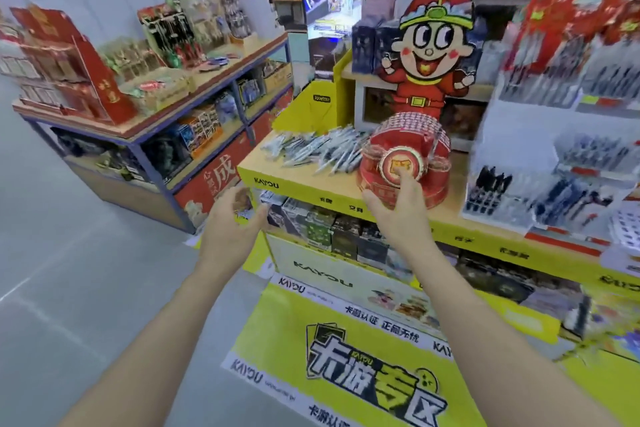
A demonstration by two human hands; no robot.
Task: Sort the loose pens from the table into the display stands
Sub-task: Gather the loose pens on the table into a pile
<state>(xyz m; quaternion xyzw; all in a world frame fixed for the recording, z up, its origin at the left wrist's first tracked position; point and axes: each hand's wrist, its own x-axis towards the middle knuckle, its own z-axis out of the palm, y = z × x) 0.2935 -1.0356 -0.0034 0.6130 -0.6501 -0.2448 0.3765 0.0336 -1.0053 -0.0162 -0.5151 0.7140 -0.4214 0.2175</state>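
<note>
- A head-worn camera looks down at a shop counter, the yellow table (277,180) running from the centre of the frame toward the right edge; the whole picture is smeared by motion.
- A heap of loose pens (317,149) lies on the tabletop just left of centre, none of them yet picked up.
- Right of the heap, touching or just beside it, stands a round red display stand (403,163) with a gold badge on its front and a cartoon cutout figure (433,42) rising behind it in the upper middle.
- At the right edge, tiered white pen racks (554,163) hold rows of dark pens.
- The left hand (233,218) hovers at lower centre-left, just in front of the table's edge, fingers loosely spread and grasping nothing.
- The right hand (398,208) reaches up at centre, fingers extended, one fingertip overlapping the gold badge (whether it actually touches cannot be told); it holds nothing.
- In the upper left, a separate shelf unit (145,107) carries red boxes and packaged goods.
- Judgement: sorting has barely begun; this is the approach. The next move calls for shifting a hand left to the heap and pinching out one pen without scattering the others.
</note>
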